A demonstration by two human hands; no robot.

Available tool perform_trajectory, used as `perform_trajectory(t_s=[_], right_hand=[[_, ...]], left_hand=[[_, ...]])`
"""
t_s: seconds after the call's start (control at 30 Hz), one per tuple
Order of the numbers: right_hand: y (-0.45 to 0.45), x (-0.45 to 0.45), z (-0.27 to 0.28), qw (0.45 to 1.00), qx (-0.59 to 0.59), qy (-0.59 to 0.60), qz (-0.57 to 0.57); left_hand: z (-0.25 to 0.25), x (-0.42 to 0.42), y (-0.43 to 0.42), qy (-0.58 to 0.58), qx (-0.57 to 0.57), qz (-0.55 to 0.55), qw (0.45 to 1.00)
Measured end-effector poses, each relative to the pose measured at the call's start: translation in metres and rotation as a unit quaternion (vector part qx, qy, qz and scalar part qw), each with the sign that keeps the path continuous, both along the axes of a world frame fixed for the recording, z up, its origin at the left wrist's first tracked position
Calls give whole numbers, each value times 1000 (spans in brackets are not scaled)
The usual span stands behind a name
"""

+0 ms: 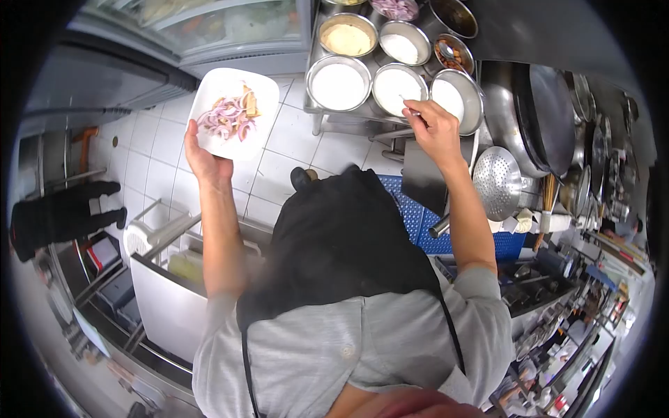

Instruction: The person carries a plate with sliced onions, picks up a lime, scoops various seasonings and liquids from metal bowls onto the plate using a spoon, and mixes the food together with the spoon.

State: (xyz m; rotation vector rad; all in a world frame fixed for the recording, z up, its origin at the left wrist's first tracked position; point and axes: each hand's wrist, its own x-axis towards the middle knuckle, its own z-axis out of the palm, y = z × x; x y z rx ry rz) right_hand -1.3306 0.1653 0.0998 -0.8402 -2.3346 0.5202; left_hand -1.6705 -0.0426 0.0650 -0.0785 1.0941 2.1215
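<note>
Over white-filled bowl (375, 99), right grip (436, 128) clamped on utensil (403, 99) slanting forward-left; left grip (207, 164) clasping plate (256, 141).

1. A single camera, worn on the person's head, gave the whole view.
2. It looked forward and steeply down, with the grey shirt (300, 355) closest, across the bottom edge, and the black apron (341, 244) beyond it in the middle.
3. The left hand (208, 159) and right hand (436, 131) showed farther from the lens, in the upper half.
4. The bowls (339, 83) stood at the top, seen from above into their open mouths, and the tiled floor (295, 136) lay below.
5. The very wide lens bent the outer parts: another person (45, 221) appeared tipped sideways near the left edge, and dark curved corners framed everything.
</note>
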Motion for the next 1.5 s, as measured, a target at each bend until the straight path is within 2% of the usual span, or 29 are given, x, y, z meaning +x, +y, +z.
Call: perform_trajectory(t_s=[0.1,0.13,0.23,0.37,0.5,0.67,0.77,0.8,0.9,1.03,1.07,1.17,1.3,1.5], right_hand=[[9,6,-6,982,-127,111,-85],[10,3,-7,950,-217,186,-129],[24,3,-5,880,-329,291,-182],[29,-2,-13,851,-327,344,-226],[16,-2,7,818,-374,365,-242],[-19,-5,20,882,-270,289,-256],[-46,-17,25,944,-15,173,-281],[-57,-20,37,954,58,91,-279],[-80,-26,29,953,177,9,-247],[-100,-36,3,935,153,-63,-312],[-107,-42,3,919,175,-41,-351],[-118,-72,6,878,26,175,-445],[-122,-114,5,826,-128,342,-430],[-96,-127,-23,865,-111,243,-424]], left_hand=[[-9,-25,26,-6,9,-32,999],[-6,-29,32,7,-9,-30,999],[-5,-31,43,17,-25,-28,999],[1,-47,63,31,-12,-61,998],[4,-52,90,26,-27,-89,995],[-16,-75,132,10,-19,-178,984],[-12,-88,152,25,-22,-211,977],[-11,-92,157,20,-21,-222,975],[-20,-106,163,1,-27,-256,966],[-24,-126,174,-6,-36,-300,953],[-21,-128,173,-6,-39,-307,951],[-26,-131,172,-11,-50,-312,949],[-25,-141,166,-13,-39,-320,946],[-33,-142,167,-23,-36,-324,945]])
